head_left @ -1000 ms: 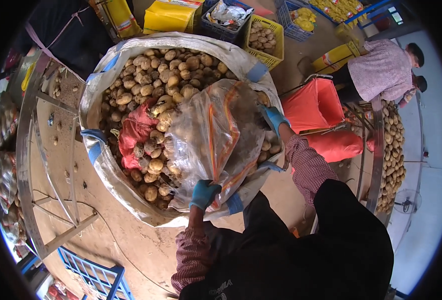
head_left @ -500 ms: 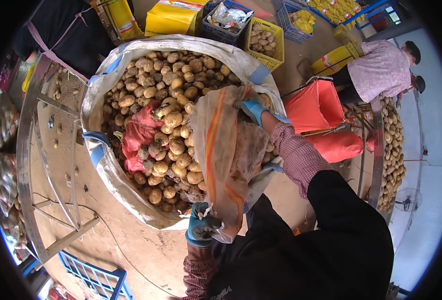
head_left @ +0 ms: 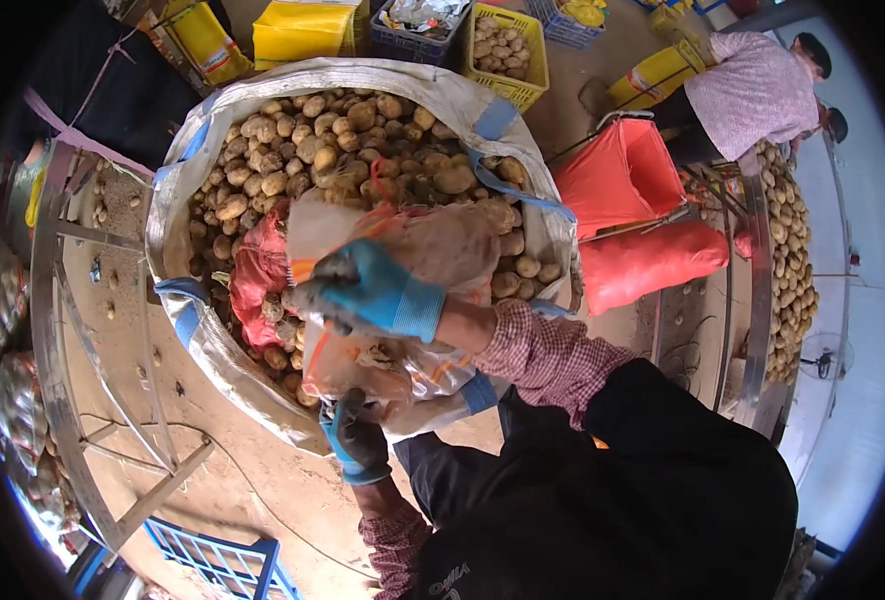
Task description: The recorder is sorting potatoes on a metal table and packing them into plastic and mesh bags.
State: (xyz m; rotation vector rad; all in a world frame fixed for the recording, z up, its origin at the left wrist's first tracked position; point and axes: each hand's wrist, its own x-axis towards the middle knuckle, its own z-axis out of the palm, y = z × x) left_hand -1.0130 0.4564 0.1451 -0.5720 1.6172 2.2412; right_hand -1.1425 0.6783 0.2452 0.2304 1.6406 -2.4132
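Brown floor (head_left: 252, 450) surrounds the sack (head_left: 232, 365); left hand (head_left: 358, 440) pinches a bag (head_left: 432, 235) that tugging could tear; right hand (head_left: 374, 288) blurs, hold unclear.

The bulk sack (head_left: 232, 370) stands at the centre, potatoes (head_left: 232, 205) inside it. On them, toward the left, lies a net bag (head_left: 260, 275); right of that spreads a loose bag (head_left: 452, 238) — the right hand (head_left: 367, 290) over it, the left hand (head_left: 359, 440) at its near edge. A metal frame (head_left: 167, 485) stands left of the sack. Behind the sack, a crate (head_left: 412, 48) sits left of a second crate (head_left: 504, 88). To the right, an open bag (head_left: 622, 180) stands behind a filled sack (head_left: 657, 265), a co-worker (head_left: 757, 95) farther off.
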